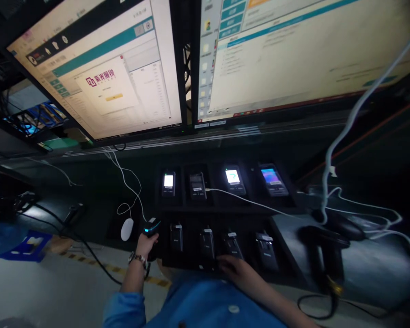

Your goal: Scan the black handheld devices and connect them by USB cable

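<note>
My left hand, wearing a wristwatch, is closed around a dark barcode scanner that shows a blue light. My right hand rests at the near edge of a black tray, its fingers loosely bent and partly in shadow, with no object visible in them. Just beyond it lies a dark handset with a white label at its top. Other labelled handsets lie back side up in the same row: one at the left, one in the middle and one at the right.
Behind, a tray row holds handsets with lit screens and a darker one joined to a white cable. A white mouse lies left. Two monitors stand behind. At right is a black stand-like device among cables.
</note>
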### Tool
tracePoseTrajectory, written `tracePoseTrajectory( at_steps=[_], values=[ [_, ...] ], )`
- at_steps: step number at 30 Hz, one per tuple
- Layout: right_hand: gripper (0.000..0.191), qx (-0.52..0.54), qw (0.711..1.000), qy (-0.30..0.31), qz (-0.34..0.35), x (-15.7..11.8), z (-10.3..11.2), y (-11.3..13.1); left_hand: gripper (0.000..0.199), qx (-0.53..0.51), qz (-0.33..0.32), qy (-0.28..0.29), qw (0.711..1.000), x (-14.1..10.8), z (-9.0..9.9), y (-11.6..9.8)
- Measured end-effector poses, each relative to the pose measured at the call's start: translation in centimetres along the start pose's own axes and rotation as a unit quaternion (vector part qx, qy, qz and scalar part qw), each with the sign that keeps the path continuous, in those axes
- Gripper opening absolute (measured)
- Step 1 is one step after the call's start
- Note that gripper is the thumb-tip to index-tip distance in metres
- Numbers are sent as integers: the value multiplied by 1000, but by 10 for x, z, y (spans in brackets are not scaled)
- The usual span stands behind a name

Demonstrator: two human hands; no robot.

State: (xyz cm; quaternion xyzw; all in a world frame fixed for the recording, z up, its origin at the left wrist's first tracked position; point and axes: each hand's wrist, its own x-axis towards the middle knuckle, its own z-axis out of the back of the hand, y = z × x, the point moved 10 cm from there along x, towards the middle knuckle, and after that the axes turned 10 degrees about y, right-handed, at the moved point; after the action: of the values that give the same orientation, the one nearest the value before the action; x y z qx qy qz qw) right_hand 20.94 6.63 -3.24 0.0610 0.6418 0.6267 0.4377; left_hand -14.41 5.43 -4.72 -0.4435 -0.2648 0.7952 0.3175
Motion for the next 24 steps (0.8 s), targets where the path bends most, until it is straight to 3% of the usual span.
tracePoseTrajectory(
  at_steps=[6, 9, 12, 19, 24],
  values=[
    [40, 161, 985, 23, 49, 62, -27, 32, 28, -68, -34, 109, 991, -84, -47, -18],
    [44, 193, 979, 38, 54, 90, -43, 44, 28, -82, -4, 173, 981, -105, -75, -18],
    [45, 211, 976, 31, 46, 94, -49, 35, 27, -53, 18, 147, 988, -98, -82, -16],
    [37, 239, 970, 43, 6, 53, -50, -12, 27, -15, 20, 80, 996, -69, -89, -22],
    [39, 218, 975, 51, -5, 45, -45, -13, 26, -2, 29, 68, 997, -69, -90, -28]
  ],
)
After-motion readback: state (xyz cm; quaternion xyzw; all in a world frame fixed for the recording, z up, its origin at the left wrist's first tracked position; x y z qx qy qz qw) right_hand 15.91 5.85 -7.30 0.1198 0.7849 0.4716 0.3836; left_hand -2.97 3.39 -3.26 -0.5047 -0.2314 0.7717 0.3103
